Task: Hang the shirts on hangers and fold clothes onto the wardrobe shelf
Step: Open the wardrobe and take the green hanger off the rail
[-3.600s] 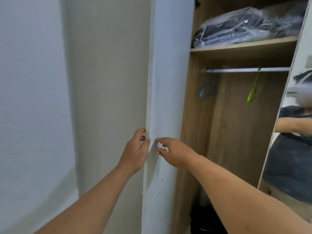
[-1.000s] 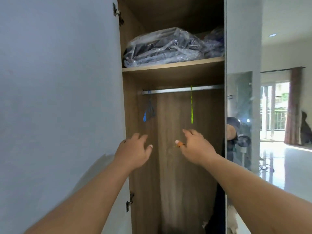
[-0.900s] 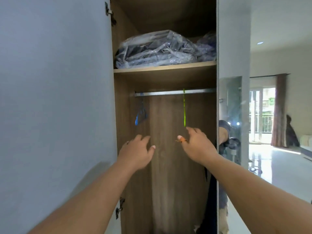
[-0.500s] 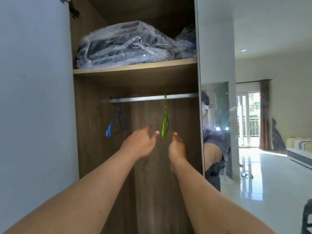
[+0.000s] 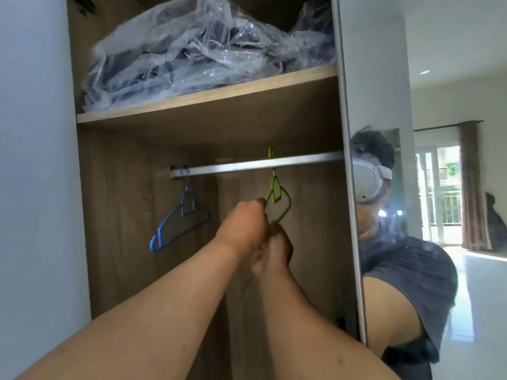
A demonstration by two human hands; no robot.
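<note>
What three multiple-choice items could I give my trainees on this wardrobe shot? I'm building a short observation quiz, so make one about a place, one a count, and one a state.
1. Where do the plastic-wrapped clothes lie?
A. on the shelf above the rail
B. on the wardrobe floor
C. over the rail

2. How many hangers hang on the rail?
A. one
B. two
C. four

3. What state is the green hanger in?
A. lying on the shelf
B. hooked on the rail, with both hands at its lower part
C. carrying a shirt

Answers:
1 A: the plastic-wrapped clothes rest on the wooden shelf, above the rail.
2 B: only a blue hanger and a green hanger show.
3 B: its hook sits over the rail while the left hand and right hand close on it; it carries no garment.
</note>
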